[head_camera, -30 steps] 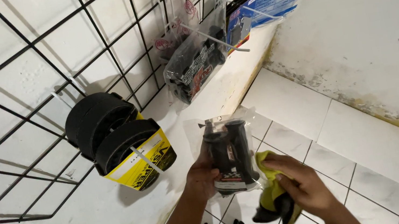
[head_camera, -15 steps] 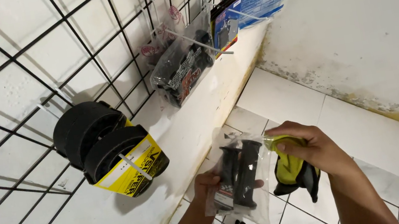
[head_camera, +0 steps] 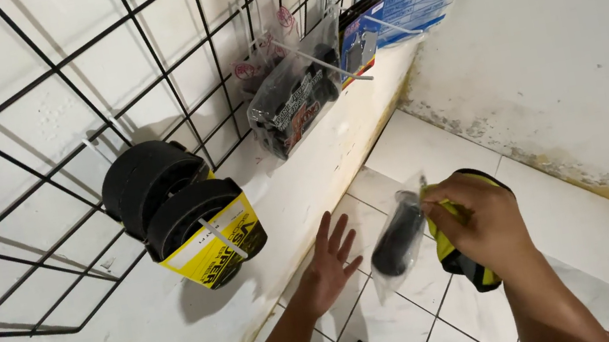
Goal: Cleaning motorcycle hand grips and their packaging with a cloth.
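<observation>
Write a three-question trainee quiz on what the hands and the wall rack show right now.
1. True or false: the left hand is open and holds nothing.
2. What does the right hand grip?
A. a clear packet with a black part and a yellow-black cloth
B. a hammer
3. Fill in: the black rolls with a yellow label hang on the wire ____.

Key: 1 true; 2 A; 3 grid.

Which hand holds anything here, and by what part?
The right hand grips a clear bag with a black part by its upper edge, together with a yellow-black cloth. The left hand is open, holding nothing.
</observation>
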